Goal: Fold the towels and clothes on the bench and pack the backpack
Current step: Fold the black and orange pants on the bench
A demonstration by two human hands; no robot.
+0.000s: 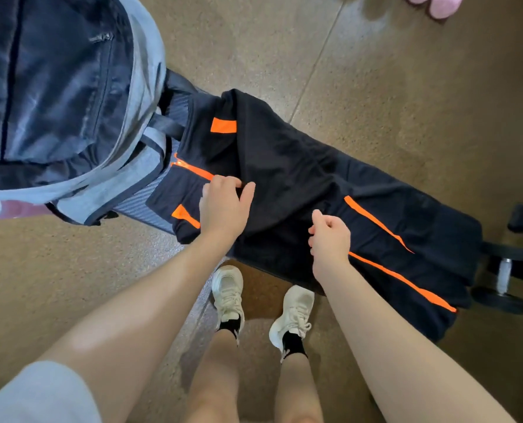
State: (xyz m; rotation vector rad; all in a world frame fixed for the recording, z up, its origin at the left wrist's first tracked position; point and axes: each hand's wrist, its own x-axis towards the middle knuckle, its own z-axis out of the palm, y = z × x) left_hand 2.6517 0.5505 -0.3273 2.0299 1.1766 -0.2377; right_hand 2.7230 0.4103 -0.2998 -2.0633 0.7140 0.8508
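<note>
**Black garment mid-fold on the desk, both hands on the cloth**

A black garment with orange stripes (300, 184) lies spread along the narrow desk (150, 206), draping over its near edge, with one flap already turned over across the middle. The grey backpack (71, 102) stands open at the desk's left end, just beside the garment's collar end.

The left hand (222, 206) rests on the cloth near the orange zip, its fingers (223, 183) curled onto a fold edge and the thumb spread out to the right; it seems to pinch the edge. The right hand (330, 236) sits a little to the right, fingers curled in a loose fist around a bunch of the cloth at the near edge.

The fabric looks thin, soft and light, likely a little slippery, so it should crease easily but slide off the narrow top. Holding it at hems and fold edges seems best.
</note>
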